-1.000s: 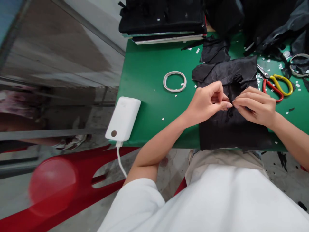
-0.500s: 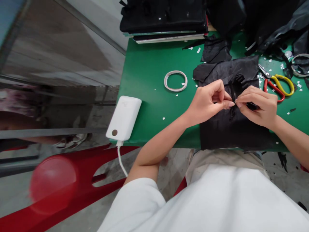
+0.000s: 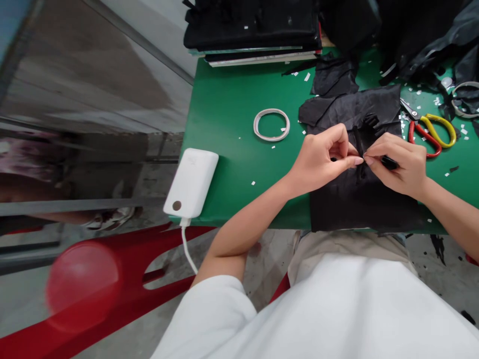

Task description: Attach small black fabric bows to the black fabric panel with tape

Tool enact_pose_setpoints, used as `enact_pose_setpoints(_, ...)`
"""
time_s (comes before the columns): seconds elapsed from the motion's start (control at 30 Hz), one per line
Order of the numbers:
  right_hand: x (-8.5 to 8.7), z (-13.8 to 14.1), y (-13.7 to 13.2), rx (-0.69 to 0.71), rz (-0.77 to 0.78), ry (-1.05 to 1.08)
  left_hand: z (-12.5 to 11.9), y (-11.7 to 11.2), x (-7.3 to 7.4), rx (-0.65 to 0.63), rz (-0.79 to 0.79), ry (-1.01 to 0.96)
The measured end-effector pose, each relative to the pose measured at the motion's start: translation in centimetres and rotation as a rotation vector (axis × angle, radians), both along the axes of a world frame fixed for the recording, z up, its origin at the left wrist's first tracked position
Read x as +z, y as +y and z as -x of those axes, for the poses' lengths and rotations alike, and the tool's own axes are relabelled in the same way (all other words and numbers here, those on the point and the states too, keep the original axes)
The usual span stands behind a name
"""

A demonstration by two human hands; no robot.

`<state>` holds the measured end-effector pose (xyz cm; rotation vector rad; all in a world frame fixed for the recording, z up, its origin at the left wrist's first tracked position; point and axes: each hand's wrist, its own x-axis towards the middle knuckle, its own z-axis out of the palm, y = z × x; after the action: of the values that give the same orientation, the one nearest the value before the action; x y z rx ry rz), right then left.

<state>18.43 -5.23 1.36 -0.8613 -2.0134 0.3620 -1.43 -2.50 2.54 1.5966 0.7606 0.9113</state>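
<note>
My left hand (image 3: 327, 157) is closed in a pinch, thumb against forefinger, on a narrow black fabric strip (image 3: 359, 144). Facing it, my right hand (image 3: 398, 162) pinches at the same spot, and the fingertips of both hands almost meet. Whatever lies between the right fingertips is too small to make out. Under both hands a black fabric piece (image 3: 337, 207) is spread flat, reaching the table's near edge. Just right of the right hand lie scissors (image 3: 430, 132) with one red and one yellow handle.
The green table (image 3: 228, 109) carries a white tape ring (image 3: 271, 124), a white power bank (image 3: 191, 182) with a cable, and scattered white bits. Folded black goods (image 3: 250, 25) are stacked at the back. Black cloth (image 3: 411, 30) heaps at back right. A red stool (image 3: 130, 259) stands left.
The right hand has shifted very slightly left, with its fingertips closer to the left thumb. Both hands keep their pinch; the things on the table lie as before.
</note>
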Motion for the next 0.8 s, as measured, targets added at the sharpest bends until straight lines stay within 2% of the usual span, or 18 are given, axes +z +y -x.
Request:
enact_pose_setpoints(0.53,0.27,0.20,-0.20,-0.028,0.102,0.017,-0.15,-0.35,-0.07,0.058,-0.123,0.078)
enact_pose_setpoints(0.8,0.45,0.24,-0.36,-0.069,0.201,0.041,-0.23,-0.35,-0.23,0.046,-0.051,0.031)
